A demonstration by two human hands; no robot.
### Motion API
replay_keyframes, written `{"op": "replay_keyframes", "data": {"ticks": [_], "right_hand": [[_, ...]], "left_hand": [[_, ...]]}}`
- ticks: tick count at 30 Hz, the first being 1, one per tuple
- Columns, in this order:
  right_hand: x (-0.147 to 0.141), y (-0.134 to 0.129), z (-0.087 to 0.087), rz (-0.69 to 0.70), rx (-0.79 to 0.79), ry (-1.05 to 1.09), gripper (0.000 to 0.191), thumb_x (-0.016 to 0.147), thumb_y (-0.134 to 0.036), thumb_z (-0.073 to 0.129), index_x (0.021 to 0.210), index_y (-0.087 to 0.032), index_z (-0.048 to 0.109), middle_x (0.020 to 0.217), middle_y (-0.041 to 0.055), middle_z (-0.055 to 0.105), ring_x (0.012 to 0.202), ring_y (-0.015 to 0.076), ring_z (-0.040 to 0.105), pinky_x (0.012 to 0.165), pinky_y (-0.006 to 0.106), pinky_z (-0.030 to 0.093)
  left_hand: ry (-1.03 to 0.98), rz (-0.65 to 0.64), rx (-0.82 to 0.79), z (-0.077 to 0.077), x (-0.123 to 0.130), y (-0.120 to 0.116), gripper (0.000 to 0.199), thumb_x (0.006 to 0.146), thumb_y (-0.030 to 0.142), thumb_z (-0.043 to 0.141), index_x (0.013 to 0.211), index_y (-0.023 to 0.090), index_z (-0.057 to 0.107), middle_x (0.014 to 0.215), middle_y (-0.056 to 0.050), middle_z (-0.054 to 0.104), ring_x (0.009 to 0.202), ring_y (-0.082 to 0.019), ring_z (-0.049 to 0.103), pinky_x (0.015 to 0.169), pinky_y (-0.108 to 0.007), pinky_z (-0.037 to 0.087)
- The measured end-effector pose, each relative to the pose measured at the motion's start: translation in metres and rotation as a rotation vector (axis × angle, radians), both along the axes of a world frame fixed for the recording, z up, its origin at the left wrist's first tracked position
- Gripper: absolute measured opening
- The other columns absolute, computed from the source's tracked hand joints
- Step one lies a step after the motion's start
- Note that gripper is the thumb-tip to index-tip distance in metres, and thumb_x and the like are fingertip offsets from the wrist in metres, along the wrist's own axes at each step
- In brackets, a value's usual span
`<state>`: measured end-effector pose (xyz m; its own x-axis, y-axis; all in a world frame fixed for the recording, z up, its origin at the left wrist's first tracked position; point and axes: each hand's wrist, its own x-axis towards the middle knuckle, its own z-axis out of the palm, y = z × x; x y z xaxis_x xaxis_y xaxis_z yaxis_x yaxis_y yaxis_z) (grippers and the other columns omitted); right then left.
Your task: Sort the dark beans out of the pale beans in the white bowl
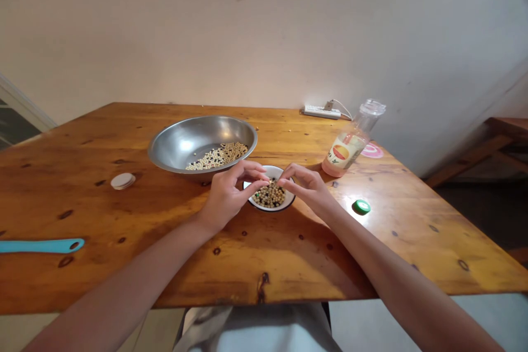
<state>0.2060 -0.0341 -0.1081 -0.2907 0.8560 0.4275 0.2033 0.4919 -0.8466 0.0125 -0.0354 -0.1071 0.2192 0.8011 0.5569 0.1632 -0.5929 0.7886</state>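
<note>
My left hand (226, 197) and my right hand (307, 190) hang just above a small white bowl with a black rim (270, 209), their fingertips nearly meeting over it. That bowl holds a mound of pale and dark beans (269, 195). Whether either hand pinches a bean, I cannot tell. Behind my left hand stands a large stainless steel bowl (198, 137), holding a shallow layer of mixed pale and black beans (218, 156). Neither hand touches the steel bowl. My hands partly hide the small bowl.
All this stands on a knotty wooden table (284, 264). A plastic bottle with pink liquid (348, 146) stands to the right, near a green bottle cap (361, 207). A round white lid (122, 181), a turquoise handle (41, 246) and a white power strip (322, 112) lie about.
</note>
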Motion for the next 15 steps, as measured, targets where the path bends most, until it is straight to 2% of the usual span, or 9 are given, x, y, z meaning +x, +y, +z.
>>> {"op": "replay_keyframes", "data": {"ticks": [7,15], "right_hand": [[-0.0021,-0.001,-0.0017,0.039,0.017,-0.047,0.015,0.082,-0.035,0.062,0.083,-0.021,0.065,0.081,0.0024,0.062,0.077,0.0154,0.056,0.074,0.029,0.043],[-0.0034,0.0001,-0.0042,0.008,0.038,-0.057,0.016,0.081,-0.036,0.062,0.079,-0.02,0.064,0.078,0.0024,0.063,0.076,0.0158,0.057,0.073,0.029,0.044]], "left_hand": [[0.153,0.079,0.088,0.0054,0.0019,-0.0034,0.013,0.08,0.023,0.064,0.091,0.02,0.06,0.082,0.001,0.07,0.075,-0.011,0.067,0.072,-0.021,0.053],[0.242,0.108,0.121,0.0052,0.0036,-0.0044,0.011,0.081,0.022,0.062,0.092,0.021,0.06,0.083,0.0,0.07,0.074,-0.012,0.067,0.067,-0.021,0.053]]}}
